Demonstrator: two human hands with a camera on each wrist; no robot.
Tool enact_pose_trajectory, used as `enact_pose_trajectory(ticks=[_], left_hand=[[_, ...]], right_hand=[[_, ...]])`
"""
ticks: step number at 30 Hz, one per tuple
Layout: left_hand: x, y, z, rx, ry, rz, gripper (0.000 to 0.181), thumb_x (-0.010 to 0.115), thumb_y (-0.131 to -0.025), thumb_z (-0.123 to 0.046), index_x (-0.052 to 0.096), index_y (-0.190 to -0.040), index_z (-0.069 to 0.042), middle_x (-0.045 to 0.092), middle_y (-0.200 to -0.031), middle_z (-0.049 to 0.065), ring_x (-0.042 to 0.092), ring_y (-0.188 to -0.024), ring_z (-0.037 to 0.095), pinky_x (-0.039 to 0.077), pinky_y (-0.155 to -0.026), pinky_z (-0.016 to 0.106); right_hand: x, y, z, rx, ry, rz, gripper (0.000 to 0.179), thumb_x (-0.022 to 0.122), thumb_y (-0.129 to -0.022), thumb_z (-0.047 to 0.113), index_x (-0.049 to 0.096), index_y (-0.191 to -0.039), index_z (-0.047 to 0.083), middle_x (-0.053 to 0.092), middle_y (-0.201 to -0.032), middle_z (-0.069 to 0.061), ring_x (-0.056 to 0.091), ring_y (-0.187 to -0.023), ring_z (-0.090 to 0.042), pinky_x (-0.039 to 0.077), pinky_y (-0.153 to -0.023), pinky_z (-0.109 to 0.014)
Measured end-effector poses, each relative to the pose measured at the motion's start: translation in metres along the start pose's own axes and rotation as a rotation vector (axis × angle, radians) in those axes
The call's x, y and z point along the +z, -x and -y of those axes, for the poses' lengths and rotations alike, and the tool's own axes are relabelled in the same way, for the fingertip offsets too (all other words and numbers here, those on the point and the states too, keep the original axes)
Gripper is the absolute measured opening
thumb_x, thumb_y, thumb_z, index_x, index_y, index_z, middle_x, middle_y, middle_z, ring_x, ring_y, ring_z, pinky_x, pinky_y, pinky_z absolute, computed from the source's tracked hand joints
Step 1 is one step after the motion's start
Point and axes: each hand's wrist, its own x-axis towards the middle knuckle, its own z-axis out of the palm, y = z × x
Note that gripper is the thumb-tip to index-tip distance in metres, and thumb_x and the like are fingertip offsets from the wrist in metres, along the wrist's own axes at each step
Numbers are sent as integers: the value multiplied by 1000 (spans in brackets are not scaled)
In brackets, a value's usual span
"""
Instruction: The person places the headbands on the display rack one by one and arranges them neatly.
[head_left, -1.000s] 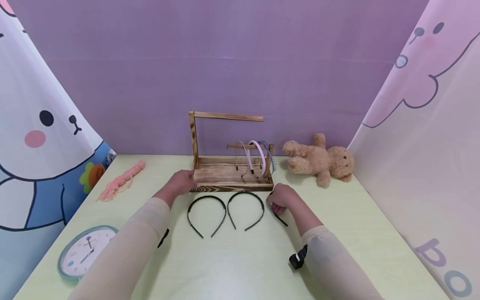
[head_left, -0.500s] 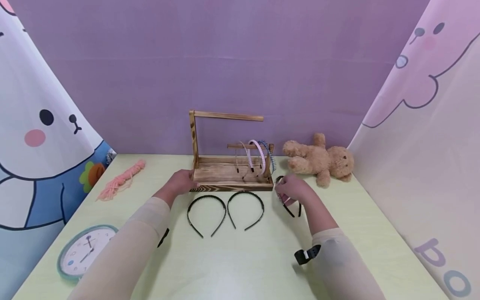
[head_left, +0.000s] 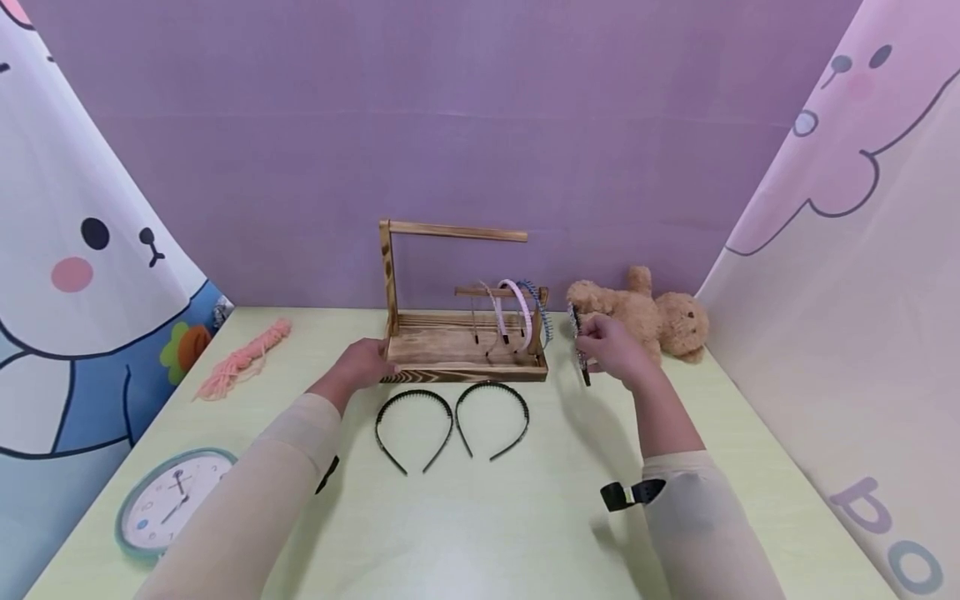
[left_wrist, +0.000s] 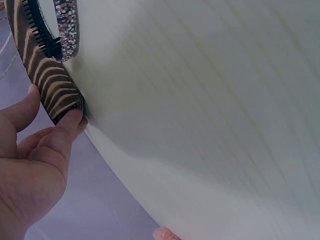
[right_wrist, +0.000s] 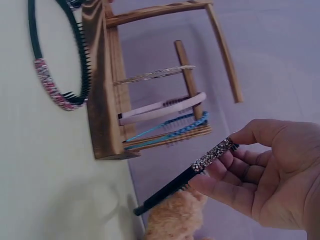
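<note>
My right hand (head_left: 613,346) pinches a black headband (right_wrist: 212,155) with a glittery stone-covered band, held raised above the table to the right of the wooden rack (head_left: 465,376). Seen from the right wrist, thumb and fingers grip its stony part while one black end points away. My left hand (head_left: 362,364) holds the rack's left front corner, thumb inside and fingers outside. On the rack's low bar hang a pink headband (head_left: 522,304), a blue headband (head_left: 545,317) and a thin beaded one (right_wrist: 155,75). Two black headbands, a left one (head_left: 415,392) and a right one (head_left: 491,384), lie before the rack.
A brown teddy bear (head_left: 678,325) lies right of the rack, behind my right hand. Pink yarn (head_left: 247,358) is at the back left, and a round clock (head_left: 176,500) lies at the front left. The rack's upper bar (head_left: 457,232) juts out to the right.
My right hand has lifted the black headband off the table and carried it back and to the right, toward the teddy bear. The left hand stays on the rack.
</note>
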Motion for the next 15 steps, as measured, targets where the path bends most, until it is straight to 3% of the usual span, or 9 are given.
enact_pose_trajectory(ticks=[3, 8, 15], left_hand=[[0, 0, 0, -2, 4, 2, 69, 58, -100, -27, 25, -154, -1, 33, -154, 26, 35, -139, 45, 36, -112, 56], [0, 1, 0, -2, 5, -1, 69, 58, -100, -27, 24, -154, -1, 34, -153, 27, 37, -137, 45, 37, -111, 56], [1, 1, -1, -2, -4, -2, 71, 60, -98, -28, 25, -154, 1, 33, -154, 26, 34, -139, 46, 34, -113, 56]], right_hand=[[-6, -1, 6, -48, 11, -38, 23, 48, -101, 14, 48, -113, -5, 54, -104, -17, 58, -98, -31, 58, -85, -44], [-14, -5, 19, -114, 55, -113, 26, 43, -104, 15, 43, -120, -6, 50, -108, -20, 53, -97, -33, 50, -76, -35], [-16, -18, 39, -150, 17, -194, 31, 41, -106, 20, 42, -127, -3, 51, -121, -23, 56, -107, -37, 51, -94, -47]])
